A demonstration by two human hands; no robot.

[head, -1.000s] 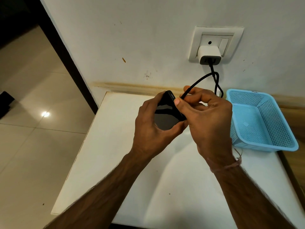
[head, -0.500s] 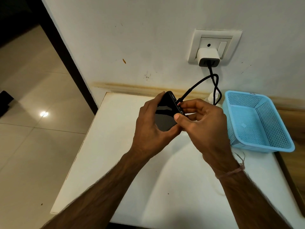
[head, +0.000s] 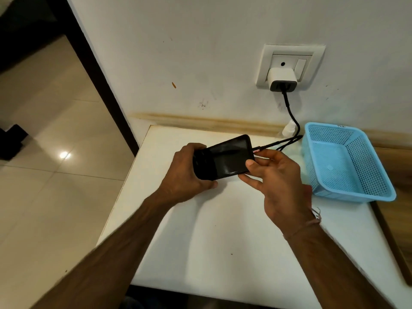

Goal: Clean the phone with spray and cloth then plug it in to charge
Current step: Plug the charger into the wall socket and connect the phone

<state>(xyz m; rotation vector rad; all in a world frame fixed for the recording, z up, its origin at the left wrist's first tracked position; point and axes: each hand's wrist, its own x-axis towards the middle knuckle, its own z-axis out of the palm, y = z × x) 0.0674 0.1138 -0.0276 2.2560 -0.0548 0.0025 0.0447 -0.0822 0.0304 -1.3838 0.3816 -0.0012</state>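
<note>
- A dark-screened phone (head: 225,159) is held level above the far part of the white table (head: 223,230), its long side running left to right.
- The black cable (head: 289,112) meets the phone's right end; its plug appears seated there, so the charging step looks all but done, though the screen shows no charging sign.
- The cable's other end runs up to a white charger (head: 282,79) plugged into the wall socket (head: 289,54).
- The left hand (head: 187,175) grips the phone's left end, fingers wrapped round it.
- The right hand (head: 276,181) pinches the phone's right end, thumb on the glass near the lower corner, fingers underneath beside the plug.
- Neither spray nor cloth can be made out for certain: a pale object (head: 289,129) stands at the wall behind the cable, too hidden to name. Whether the cleaning was carried out cannot be read from here; with the cable at the port, it is presumably over.
- An empty blue basket (head: 347,166) sits on the table at right, just beside the cable.
- What seems left: check the plug is home and set the phone down on the table.
</note>
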